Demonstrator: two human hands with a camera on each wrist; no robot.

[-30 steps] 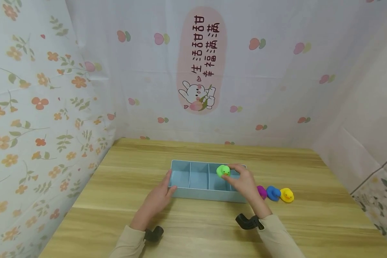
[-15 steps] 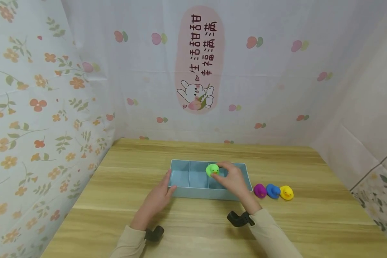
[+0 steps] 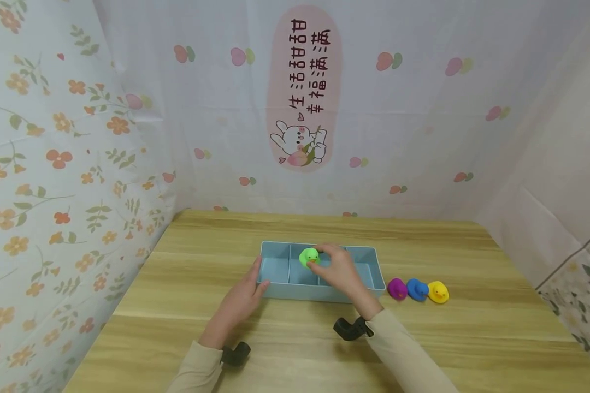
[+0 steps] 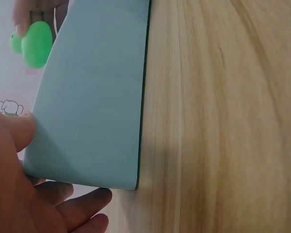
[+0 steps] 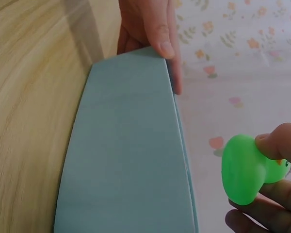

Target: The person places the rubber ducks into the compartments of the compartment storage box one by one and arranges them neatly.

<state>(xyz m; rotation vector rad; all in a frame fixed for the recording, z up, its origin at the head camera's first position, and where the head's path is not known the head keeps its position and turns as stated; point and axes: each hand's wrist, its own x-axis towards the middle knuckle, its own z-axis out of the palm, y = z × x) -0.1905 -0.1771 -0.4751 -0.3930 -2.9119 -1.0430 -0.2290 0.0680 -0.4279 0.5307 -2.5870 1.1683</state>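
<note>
A long light-blue box (image 3: pixel 319 293) with several compartments stands on the table. My left hand (image 3: pixel 244 297) grips its left end, thumb at the near rim and fingers along the end wall. Between thumb and fingers my right hand (image 3: pixel 341 273) pinches a green rubber duck (image 3: pixel 308 256), held over the second compartment from the left. The right wrist view shows the green duck (image 5: pixel 243 170) above the rim, its beak partly covered by the thumb. Every compartment floor that shows is bare; my right hand hides part of the third.
Right of the box, a purple duck (image 3: pixel 397 289), a blue duck (image 3: pixel 417 290) and a yellow duck (image 3: pixel 438 292) sit in a row on the wooden table (image 3: pixel 295 344). Printed cloths hang behind and at both sides, with a floral cloth (image 3: pixel 78 218) at the left.
My right hand has carried the green duck leftward, from above the third compartment to above the second. The left hand has stayed on the box's end.
</note>
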